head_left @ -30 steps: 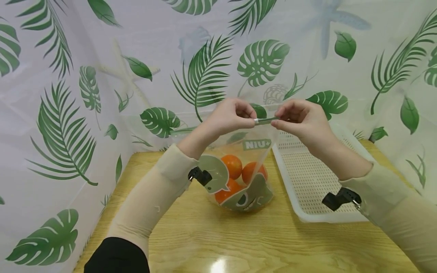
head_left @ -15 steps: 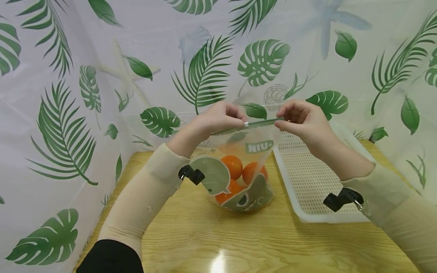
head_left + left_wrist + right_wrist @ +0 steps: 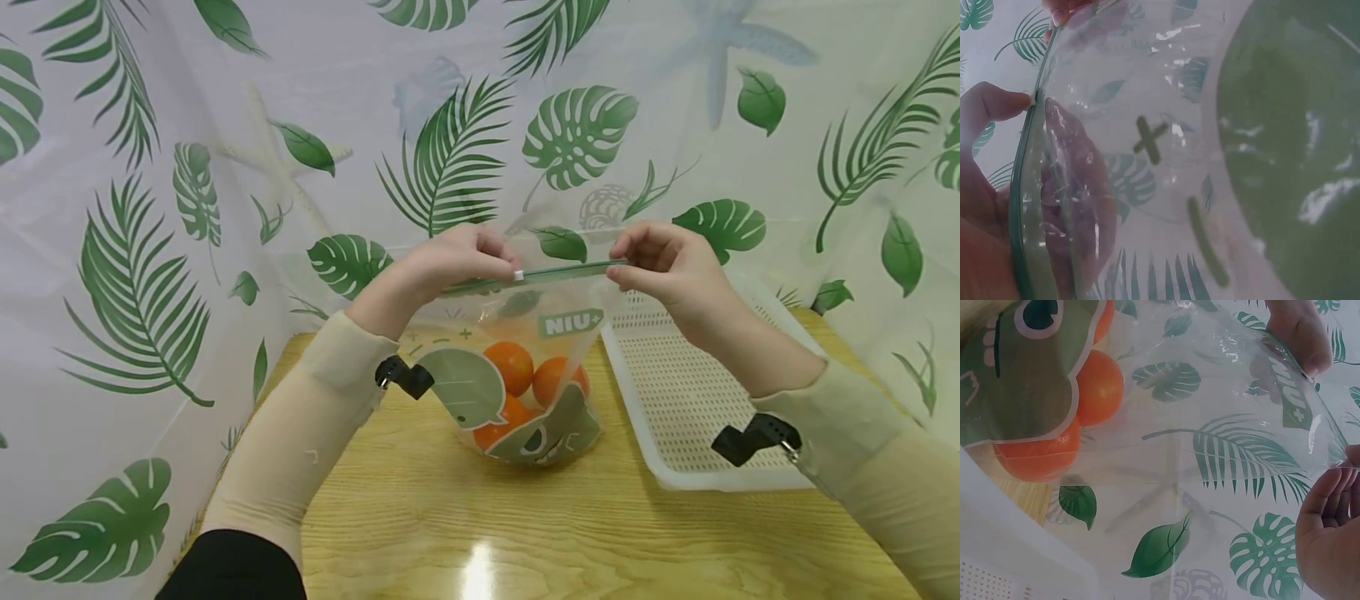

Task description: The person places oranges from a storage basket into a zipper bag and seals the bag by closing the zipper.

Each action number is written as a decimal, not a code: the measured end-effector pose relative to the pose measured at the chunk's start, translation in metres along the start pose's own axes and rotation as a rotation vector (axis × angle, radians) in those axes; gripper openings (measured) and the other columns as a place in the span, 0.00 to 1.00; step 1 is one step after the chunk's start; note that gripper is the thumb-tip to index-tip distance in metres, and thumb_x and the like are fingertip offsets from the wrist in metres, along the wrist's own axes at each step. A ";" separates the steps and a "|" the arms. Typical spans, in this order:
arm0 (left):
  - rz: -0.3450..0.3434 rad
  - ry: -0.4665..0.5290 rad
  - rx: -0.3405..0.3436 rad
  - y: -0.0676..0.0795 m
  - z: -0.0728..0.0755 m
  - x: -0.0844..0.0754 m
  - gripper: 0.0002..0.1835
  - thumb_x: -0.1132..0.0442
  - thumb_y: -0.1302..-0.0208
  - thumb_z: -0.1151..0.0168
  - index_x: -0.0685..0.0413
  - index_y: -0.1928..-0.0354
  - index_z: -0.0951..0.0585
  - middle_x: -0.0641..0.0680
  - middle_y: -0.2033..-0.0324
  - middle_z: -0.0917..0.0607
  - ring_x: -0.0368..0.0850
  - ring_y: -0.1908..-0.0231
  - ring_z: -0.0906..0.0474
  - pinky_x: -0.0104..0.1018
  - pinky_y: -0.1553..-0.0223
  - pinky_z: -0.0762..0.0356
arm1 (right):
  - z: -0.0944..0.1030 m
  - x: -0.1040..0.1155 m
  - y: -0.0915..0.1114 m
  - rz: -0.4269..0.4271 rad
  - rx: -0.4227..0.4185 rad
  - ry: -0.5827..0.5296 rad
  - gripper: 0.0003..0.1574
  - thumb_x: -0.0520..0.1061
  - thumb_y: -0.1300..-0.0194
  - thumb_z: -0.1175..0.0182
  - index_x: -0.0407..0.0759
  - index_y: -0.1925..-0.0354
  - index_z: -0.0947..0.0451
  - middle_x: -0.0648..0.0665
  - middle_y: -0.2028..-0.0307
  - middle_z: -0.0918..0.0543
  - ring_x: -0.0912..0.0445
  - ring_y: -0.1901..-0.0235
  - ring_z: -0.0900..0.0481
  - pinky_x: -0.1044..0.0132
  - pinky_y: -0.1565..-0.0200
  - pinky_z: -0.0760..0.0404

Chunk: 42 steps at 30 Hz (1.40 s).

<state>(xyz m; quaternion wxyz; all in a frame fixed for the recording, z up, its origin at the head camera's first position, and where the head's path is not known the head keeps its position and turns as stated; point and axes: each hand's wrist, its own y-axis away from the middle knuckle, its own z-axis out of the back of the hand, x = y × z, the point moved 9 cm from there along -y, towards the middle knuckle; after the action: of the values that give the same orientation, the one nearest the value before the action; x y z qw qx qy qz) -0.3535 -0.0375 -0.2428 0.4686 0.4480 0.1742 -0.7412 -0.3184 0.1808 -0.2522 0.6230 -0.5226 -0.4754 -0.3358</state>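
A clear zip bag [image 3: 461, 387] printed with green cartoon shapes stands upright on the table, with several oranges [image 3: 509, 368] in its bottom. Its green zip strip [image 3: 566, 270] runs across the top. My left hand [image 3: 446, 260] pinches the small white slider [image 3: 518, 275] on that strip, left of the middle; in the left wrist view the thumb [image 3: 1007, 103] presses at the strip from the near side, and fingers show through the plastic. My right hand [image 3: 667, 262] pinches the bag's upper right corner, as the right wrist view also shows.
A white perforated plastic basket [image 3: 637, 417] stands right of the bag on the wooden table [image 3: 480, 517]. Behind and at both sides hangs a white sheet [image 3: 360, 200] with leaf prints. A black strap [image 3: 405, 377] circles each sleeved wrist.
My left hand has slid leftward along the zip strip with the white slider, widening the gap between the hands. The right hand has barely shifted at the corner; the oranges have stayed put.
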 end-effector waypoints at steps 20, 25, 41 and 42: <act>0.038 -0.046 -0.039 0.016 0.034 0.029 0.07 0.62 0.30 0.37 0.56 0.60 0.12 0.46 0.63 0.16 0.42 0.62 0.24 0.38 0.54 0.21 | 0.009 -0.016 -0.003 -0.145 0.017 -0.179 0.18 0.24 0.30 0.42 0.44 0.64 0.16 0.51 0.67 0.16 0.58 0.69 0.21 0.71 0.62 0.15; 0.034 -0.040 -0.036 0.021 0.040 0.032 0.06 0.62 0.31 0.37 0.54 0.64 0.14 0.47 0.70 0.18 0.44 0.69 0.26 0.39 0.61 0.23 | 0.011 -0.019 -0.003 -0.150 0.011 -0.199 0.17 0.24 0.29 0.42 0.44 0.63 0.16 0.51 0.67 0.15 0.58 0.68 0.20 0.71 0.62 0.15; 0.038 -0.037 -0.076 0.028 0.061 0.049 0.07 0.63 0.30 0.39 0.54 0.65 0.14 0.46 0.67 0.16 0.44 0.63 0.21 0.47 0.44 0.15 | 0.021 -0.023 -0.004 -0.136 0.016 -0.223 0.18 0.23 0.28 0.43 0.43 0.63 0.15 0.50 0.68 0.14 0.58 0.69 0.19 0.70 0.62 0.14; 0.034 -0.033 -0.073 0.029 0.062 0.050 0.07 0.64 0.30 0.39 0.54 0.66 0.14 0.45 0.69 0.17 0.44 0.63 0.21 0.48 0.44 0.15 | 0.021 -0.023 -0.004 -0.134 0.016 -0.224 0.18 0.23 0.28 0.43 0.43 0.63 0.15 0.50 0.68 0.13 0.58 0.69 0.19 0.70 0.62 0.14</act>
<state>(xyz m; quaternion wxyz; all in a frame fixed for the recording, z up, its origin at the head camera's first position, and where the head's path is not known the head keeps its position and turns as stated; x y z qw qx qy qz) -0.3682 -0.1209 -0.2460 0.5000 0.4211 0.1854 -0.7336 -0.3345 0.1986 -0.2724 0.5463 -0.5191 -0.5783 -0.3124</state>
